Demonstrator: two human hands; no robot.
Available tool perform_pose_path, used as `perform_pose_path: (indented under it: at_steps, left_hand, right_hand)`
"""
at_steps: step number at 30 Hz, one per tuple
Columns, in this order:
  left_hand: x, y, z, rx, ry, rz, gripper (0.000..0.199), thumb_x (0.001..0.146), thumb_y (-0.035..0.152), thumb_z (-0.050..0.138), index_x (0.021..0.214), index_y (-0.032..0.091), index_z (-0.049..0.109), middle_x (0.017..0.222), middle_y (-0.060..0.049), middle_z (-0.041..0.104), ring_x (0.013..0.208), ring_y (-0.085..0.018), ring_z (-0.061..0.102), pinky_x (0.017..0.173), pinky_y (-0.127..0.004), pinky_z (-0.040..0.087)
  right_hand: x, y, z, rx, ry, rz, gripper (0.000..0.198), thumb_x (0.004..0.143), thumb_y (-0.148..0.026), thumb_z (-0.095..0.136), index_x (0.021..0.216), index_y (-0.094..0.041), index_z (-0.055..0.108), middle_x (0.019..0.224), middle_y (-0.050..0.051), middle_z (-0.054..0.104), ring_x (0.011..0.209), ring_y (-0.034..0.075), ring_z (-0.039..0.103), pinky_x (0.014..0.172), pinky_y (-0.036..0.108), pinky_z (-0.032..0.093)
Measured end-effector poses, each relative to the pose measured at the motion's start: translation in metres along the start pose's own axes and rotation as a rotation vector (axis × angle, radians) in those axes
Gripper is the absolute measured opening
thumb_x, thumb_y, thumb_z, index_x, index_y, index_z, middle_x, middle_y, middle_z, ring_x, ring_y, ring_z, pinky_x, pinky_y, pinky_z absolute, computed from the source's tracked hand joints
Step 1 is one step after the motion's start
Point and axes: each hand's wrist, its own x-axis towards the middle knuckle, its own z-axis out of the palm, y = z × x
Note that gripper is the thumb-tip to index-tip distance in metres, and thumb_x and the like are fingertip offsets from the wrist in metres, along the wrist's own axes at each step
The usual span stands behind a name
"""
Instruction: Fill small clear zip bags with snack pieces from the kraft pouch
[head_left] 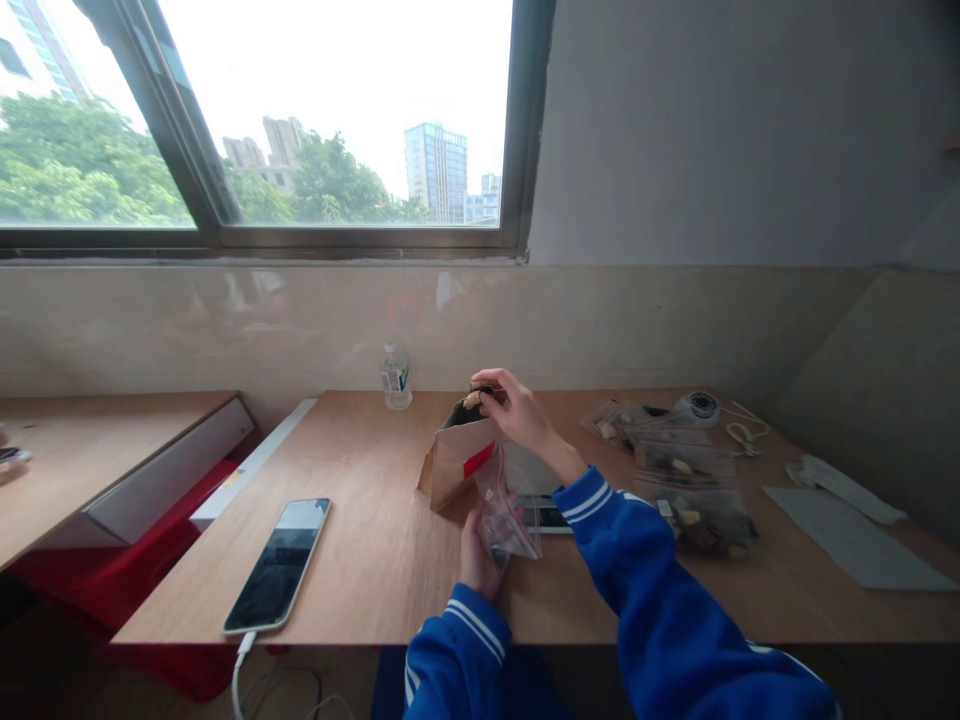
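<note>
Desk (375,560): bottle (395,377) label illegible.

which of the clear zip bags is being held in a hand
The zip bag in the left hand, before the brown paper bag; the others lie untouched at right.

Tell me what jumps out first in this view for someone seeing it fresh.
At mid-table, the right hand pinches something small at the mouth of a brown paper bag, while the left hand holds a clear zip bag just below. A phone lies on its cable at the left, and filled zip bags cluster right.
</note>
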Motion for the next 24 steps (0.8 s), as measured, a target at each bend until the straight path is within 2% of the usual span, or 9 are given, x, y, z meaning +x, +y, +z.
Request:
perform_pose_path:
  at_steps: [6, 10, 13, 16, 18, 20, 22, 24]
  left_hand:
    - [-0.001, 0.0, 0.002, 0.037, 0.047, 0.005, 0.048, 0.086, 0.03, 0.047, 0.13, 0.011, 0.045, 0.115, -0.017, 0.064, 0.101, -0.03, 0.063, 0.084, -0.043, 0.05]
    - [0.001, 0.0, 0.0, 0.043, 0.047, 0.02, 0.047, 0.086, 0.03, 0.047, 0.127, 0.009, 0.047, 0.112, -0.017, 0.065, 0.1, -0.03, 0.064, 0.084, -0.044, 0.05]
    - [0.001, 0.0, 0.001, 0.034, 0.039, 0.009, 0.046, 0.085, 0.031, 0.048, 0.127, 0.011, 0.049, 0.112, -0.016, 0.065, 0.099, -0.03, 0.064, 0.084, -0.044, 0.05]
    - [-0.001, 0.001, 0.003, 0.035, 0.03, 0.008, 0.044, 0.085, 0.031, 0.048, 0.125, 0.011, 0.05, 0.111, -0.015, 0.066, 0.095, -0.029, 0.066, 0.084, -0.044, 0.05]
    - [-0.002, 0.001, 0.005, 0.038, 0.02, 0.021, 0.042, 0.085, 0.03, 0.048, 0.121, 0.01, 0.053, 0.108, -0.015, 0.067, 0.092, -0.027, 0.066, 0.085, -0.043, 0.05]
    - [-0.003, 0.0, 0.007, 0.039, 0.012, 0.029, 0.039, 0.085, 0.03, 0.048, 0.116, 0.009, 0.056, 0.102, -0.014, 0.069, 0.087, -0.026, 0.067, 0.084, -0.042, 0.05]
    - [-0.003, 0.0, 0.007, 0.04, -0.003, 0.036, 0.034, 0.084, 0.03, 0.048, 0.108, 0.008, 0.06, 0.095, -0.014, 0.07, 0.082, -0.025, 0.068, 0.081, -0.042, 0.052]
    - [-0.004, -0.001, 0.007, 0.052, -0.014, 0.053, 0.031, 0.084, 0.029, 0.048, 0.101, 0.008, 0.062, 0.088, -0.013, 0.071, 0.078, -0.024, 0.068, 0.077, -0.039, 0.053]
  right_hand:
    - [-0.002, -0.005, -0.005, 0.006, -0.149, -0.023, 0.023, 0.081, -0.008, 0.048, 0.094, -0.02, 0.063, 0.095, 0.004, 0.063, 0.094, 0.016, 0.059, 0.087, 0.032, 0.048]
    - [-0.007, -0.007, -0.008, -0.039, -0.184, -0.042, 0.031, 0.082, -0.004, 0.041, 0.088, -0.019, 0.068, 0.109, 0.007, 0.062, 0.102, 0.016, 0.058, 0.092, 0.033, 0.046]
    - [-0.013, -0.019, -0.01, -0.118, -0.233, -0.044, 0.04, 0.079, 0.0, 0.039, 0.098, -0.021, 0.067, 0.121, 0.006, 0.059, 0.114, 0.017, 0.052, 0.101, 0.037, 0.039]
    - [-0.023, -0.039, -0.017, -0.171, -0.147, -0.032, 0.044, 0.075, 0.001, 0.038, 0.103, -0.021, 0.064, 0.121, 0.006, 0.058, 0.117, 0.018, 0.05, 0.102, 0.038, 0.037]
    - [-0.035, -0.051, -0.024, -0.171, -0.067, 0.087, 0.037, 0.075, 0.0, 0.037, 0.093, -0.019, 0.064, 0.104, 0.006, 0.063, 0.101, 0.017, 0.057, 0.09, 0.033, 0.044]
    - [-0.051, -0.056, -0.03, -0.149, -0.101, 0.286, 0.029, 0.078, -0.004, 0.037, 0.083, -0.018, 0.061, 0.082, 0.003, 0.063, 0.08, 0.015, 0.06, 0.074, 0.027, 0.047]
    - [-0.072, -0.05, -0.031, -0.124, -0.282, 0.491, 0.024, 0.081, -0.007, 0.037, 0.081, -0.018, 0.058, 0.072, 0.001, 0.061, 0.066, 0.013, 0.058, 0.062, 0.024, 0.046]
    - [-0.092, -0.038, -0.028, -0.13, -0.501, 0.6, 0.019, 0.082, -0.009, 0.039, 0.083, -0.017, 0.057, 0.071, 0.001, 0.062, 0.064, 0.013, 0.058, 0.059, 0.022, 0.044]
